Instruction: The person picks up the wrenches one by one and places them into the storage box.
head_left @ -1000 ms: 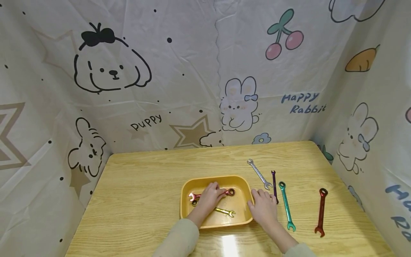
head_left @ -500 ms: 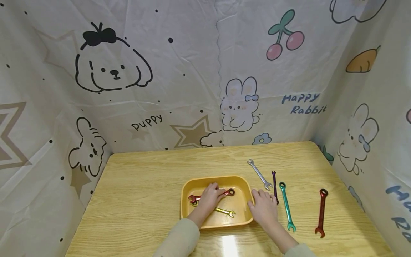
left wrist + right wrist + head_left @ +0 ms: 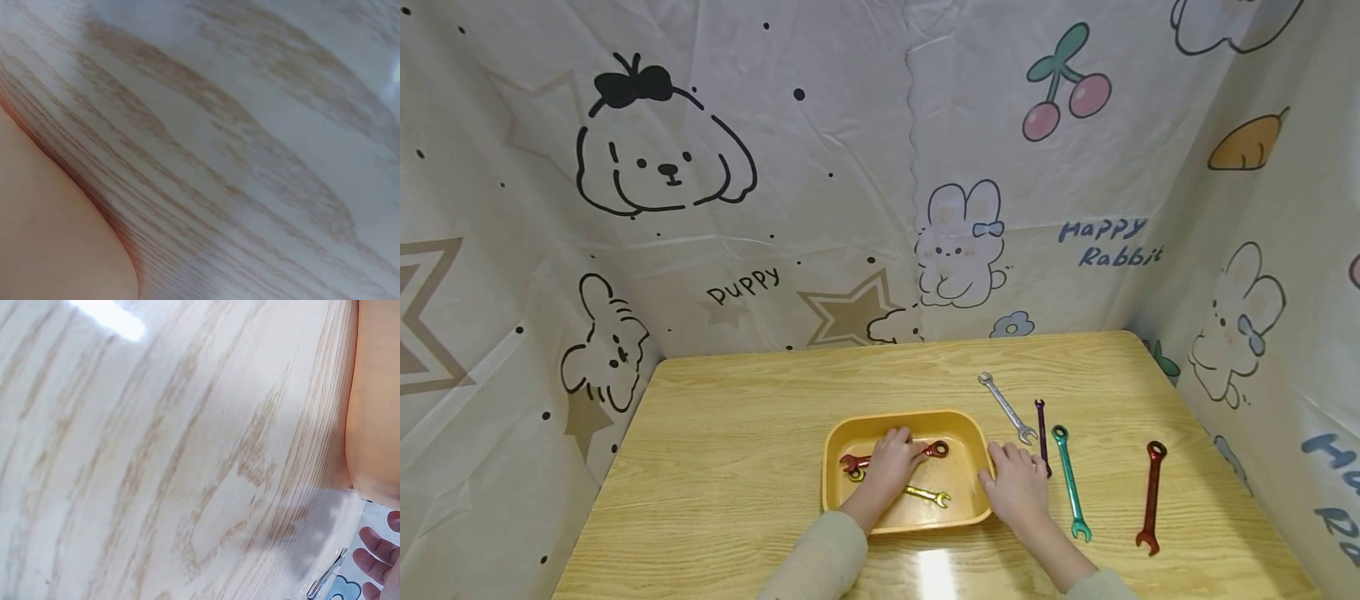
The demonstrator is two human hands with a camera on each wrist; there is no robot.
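Observation:
A yellow tray (image 3: 958,517) sits on the table in the head view. Inside it, my left hand (image 3: 889,462) grips the middle of a red combination wrench (image 3: 937,449), its two ends sticking out at either side. Below that hand lies a gold combination wrench (image 3: 928,495), its middle hidden by the hand. My right hand (image 3: 1018,483) rests at the tray's right rim, thumb against the edge and fingers loosely bent. Close beside its fingers is a thin purple wrench (image 3: 1041,425), partly covered. The left wrist view shows mostly wood grain and skin.
Right of the tray lie a silver wrench (image 3: 1006,408), a teal wrench (image 3: 1068,479) and a dark red wrench (image 3: 1152,500). The wooden table (image 3: 737,433) meets a printed cloth (image 3: 842,233) at its back and sides. Light glares near the front.
The red wrench's open end, bright a second ago, has turned darker and shifted slightly down as it tipped in my left hand. My right hand and the tray have stayed put.

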